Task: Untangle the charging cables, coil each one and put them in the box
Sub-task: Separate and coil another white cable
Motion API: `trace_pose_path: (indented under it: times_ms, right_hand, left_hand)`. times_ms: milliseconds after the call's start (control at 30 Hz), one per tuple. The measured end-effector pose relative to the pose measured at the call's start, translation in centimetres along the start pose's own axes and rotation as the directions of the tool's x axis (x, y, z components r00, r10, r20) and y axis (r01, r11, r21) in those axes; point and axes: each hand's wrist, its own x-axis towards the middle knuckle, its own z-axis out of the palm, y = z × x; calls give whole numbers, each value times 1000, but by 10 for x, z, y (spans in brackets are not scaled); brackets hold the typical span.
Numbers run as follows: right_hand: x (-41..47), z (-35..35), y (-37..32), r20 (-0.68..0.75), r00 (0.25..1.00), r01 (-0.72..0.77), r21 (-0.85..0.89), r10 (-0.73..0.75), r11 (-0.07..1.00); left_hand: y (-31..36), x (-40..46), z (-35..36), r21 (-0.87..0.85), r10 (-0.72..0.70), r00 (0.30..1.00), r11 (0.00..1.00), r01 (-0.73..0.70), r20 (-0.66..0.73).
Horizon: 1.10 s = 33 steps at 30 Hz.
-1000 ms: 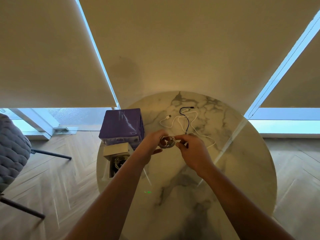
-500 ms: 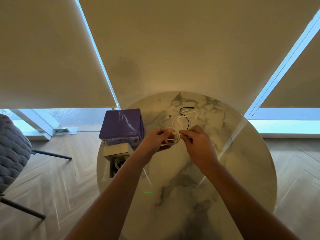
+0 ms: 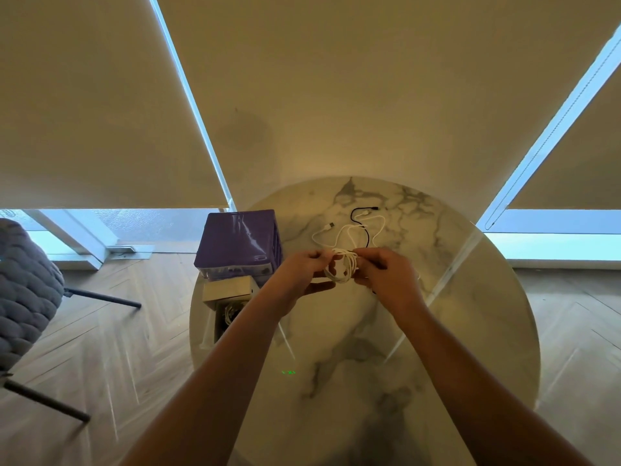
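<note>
Both hands hold a small coil of white cable [image 3: 342, 268] above the round marble table [image 3: 470, 331]. My left hand [image 3: 297, 274] grips the coil's left side and my right hand [image 3: 386, 275] pinches its right side. Behind the hands, loose white cable [image 3: 349, 230] loops on the tabletop, and its USB plug [image 3: 330, 226] points left. A black cable [image 3: 364, 227] lies tangled with it, plug end toward the far rim. An open cardboard box [image 3: 232, 304] at the table's left edge has coiled white cable inside, partly hidden by my left forearm.
A purple box [image 3: 237, 238] stands just behind the open box at the table's left. A grey quilted chair [image 3: 23, 290] with dark legs stands on the wood floor to the far left. Roller blinds cover the windows behind the table.
Both hands have moved farther from me and closer together on the coil. The coil, earlier a flat ring facing me, is now bunched between the fingers.
</note>
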Motion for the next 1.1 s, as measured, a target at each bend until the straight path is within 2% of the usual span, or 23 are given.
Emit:
trace_pose_path:
  times_ms: [100, 233, 367, 500, 600, 967, 1100]
  right_hand:
    - [0, -1, -4, 106, 985, -161, 237, 139, 958]
    - [-2, -2, -8, 233, 954, -275, 429, 189, 860]
    - [-3, -4, -6, 298, 930, -320, 363, 217, 875]
    - [-3, -4, -5, 369, 897, -393, 409, 245, 823]
    - [-2, -4, -7, 380, 891, -391, 369, 247, 843]
    - [1, 6, -9, 227, 948, -277, 241, 224, 930]
    - [0, 11, -6, 102, 983, -158, 81, 150, 984]
  left_hand:
    - [-1, 0, -1, 47, 73, 997, 996, -73, -7]
    - [-3, -1, -1, 73, 131, 991, 989, -129, -26]
    - [-2, -1, -1, 125, 155, 988, 981, -151, -24]
    - [2, -2, -1, 143, 179, 984, 974, -177, -2]
    - [2, -2, 0, 128, 187, 982, 974, -185, -5]
    - [-2, -3, 8, 46, 237, 969, 971, -234, -68]
    - [-1, -3, 9, 9, 176, 981, 984, -176, -84]
